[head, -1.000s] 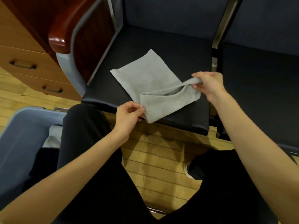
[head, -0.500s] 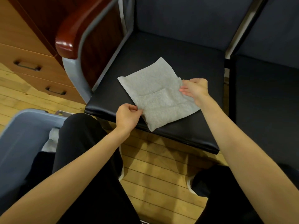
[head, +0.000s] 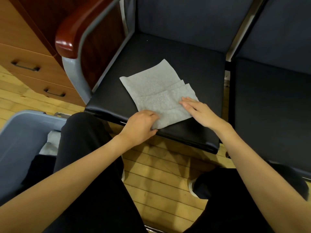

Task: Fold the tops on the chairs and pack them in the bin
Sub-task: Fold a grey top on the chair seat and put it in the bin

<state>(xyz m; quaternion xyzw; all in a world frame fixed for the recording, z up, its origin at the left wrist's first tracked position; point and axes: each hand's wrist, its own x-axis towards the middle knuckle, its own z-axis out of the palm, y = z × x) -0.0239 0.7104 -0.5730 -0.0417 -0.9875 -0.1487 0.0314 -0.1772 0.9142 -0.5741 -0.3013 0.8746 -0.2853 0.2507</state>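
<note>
A grey top (head: 156,89), folded into a flat square, lies on the black seat of the left chair (head: 168,52), near its front edge. My left hand (head: 141,125) grips the near corner of the top, fingers curled round its edge. My right hand (head: 198,111) lies flat on the right part of the top with straight fingers. The blue-grey bin (head: 18,137) stands on the floor at the lower left, with a folded grey cloth (head: 50,143) and something dark inside it.
A second dark chair (head: 272,101) adjoins on the right. The left chair has a red-brown wooden armrest (head: 70,32). A wooden drawer cabinet (head: 25,52) stands at the left. My legs in black trousers cover part of the bin; the floor is wood planks.
My right hand laid the lifted edge of the top down and now rests flat on it. My left hand shifted to the near corner. The camera moved closer.
</note>
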